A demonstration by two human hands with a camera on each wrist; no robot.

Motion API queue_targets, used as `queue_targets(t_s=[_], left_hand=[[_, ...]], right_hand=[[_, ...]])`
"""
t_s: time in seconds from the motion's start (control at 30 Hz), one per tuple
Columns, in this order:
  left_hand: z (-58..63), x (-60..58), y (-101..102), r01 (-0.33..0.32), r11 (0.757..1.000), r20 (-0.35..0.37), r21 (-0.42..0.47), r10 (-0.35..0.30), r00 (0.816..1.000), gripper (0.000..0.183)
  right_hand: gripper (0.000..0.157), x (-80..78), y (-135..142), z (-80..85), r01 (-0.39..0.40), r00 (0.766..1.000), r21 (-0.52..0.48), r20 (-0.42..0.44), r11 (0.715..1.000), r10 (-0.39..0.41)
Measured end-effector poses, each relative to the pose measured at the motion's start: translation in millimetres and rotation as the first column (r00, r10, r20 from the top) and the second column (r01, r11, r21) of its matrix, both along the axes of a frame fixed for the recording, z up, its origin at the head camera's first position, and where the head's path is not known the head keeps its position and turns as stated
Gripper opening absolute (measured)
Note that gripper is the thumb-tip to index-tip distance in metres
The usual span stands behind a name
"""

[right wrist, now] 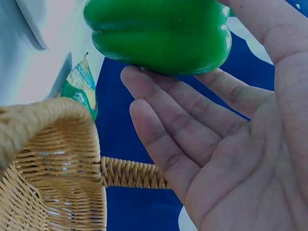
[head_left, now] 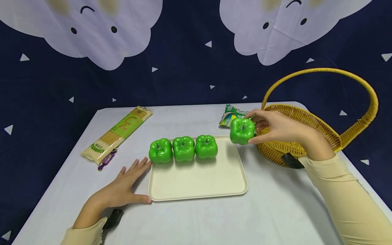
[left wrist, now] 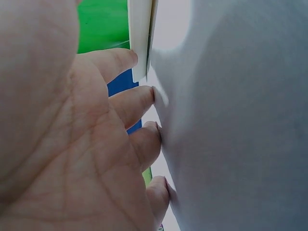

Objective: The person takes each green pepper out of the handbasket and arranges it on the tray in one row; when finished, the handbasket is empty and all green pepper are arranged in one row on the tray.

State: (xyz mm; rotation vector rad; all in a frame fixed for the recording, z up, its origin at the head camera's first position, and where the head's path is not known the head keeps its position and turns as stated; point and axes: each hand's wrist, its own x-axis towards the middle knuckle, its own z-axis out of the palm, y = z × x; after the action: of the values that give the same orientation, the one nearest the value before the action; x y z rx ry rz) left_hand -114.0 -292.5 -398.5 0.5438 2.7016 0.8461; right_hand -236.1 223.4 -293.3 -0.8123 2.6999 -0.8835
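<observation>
My right hand (head_left: pixel 280 127) pinches a green bell pepper (head_left: pixel 242 131) between thumb and fingers, above the tray's back right corner. In the right wrist view the same pepper (right wrist: pixel 159 38) sits at the fingertips. A cream tray (head_left: pixel 199 180) lies on the table, with three more green bell peppers (head_left: pixel 183 149) in a row along its back edge. My left hand (head_left: pixel 122 187) rests with spread, straight fingers at the tray's left edge, its thumb at the front left corner. In the left wrist view, the index fingertip (left wrist: pixel 130 57) touches the tray's rim (left wrist: pixel 139 38).
A wicker basket (head_left: pixel 306 115) with a tall handle stands on the right, behind my right hand. Behind the held pepper lies a green snack bag (head_left: pixel 229 114). At the left are a pack of noodles (head_left: pixel 119 132) and a purple wrapped candy (head_left: pixel 107 160).
</observation>
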Motion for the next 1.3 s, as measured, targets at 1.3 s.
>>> queue_targets(t_s=[1.3], left_hand=[[0.5, 0.6, 0, -0.006, 1.0, 0.0, -0.007, 0.006, 1.0, 0.122]], right_hand=[[0.077, -20.2, -36, -18.8, -0.116, 0.964, 0.072, 0.25, 0.991, 0.095]])
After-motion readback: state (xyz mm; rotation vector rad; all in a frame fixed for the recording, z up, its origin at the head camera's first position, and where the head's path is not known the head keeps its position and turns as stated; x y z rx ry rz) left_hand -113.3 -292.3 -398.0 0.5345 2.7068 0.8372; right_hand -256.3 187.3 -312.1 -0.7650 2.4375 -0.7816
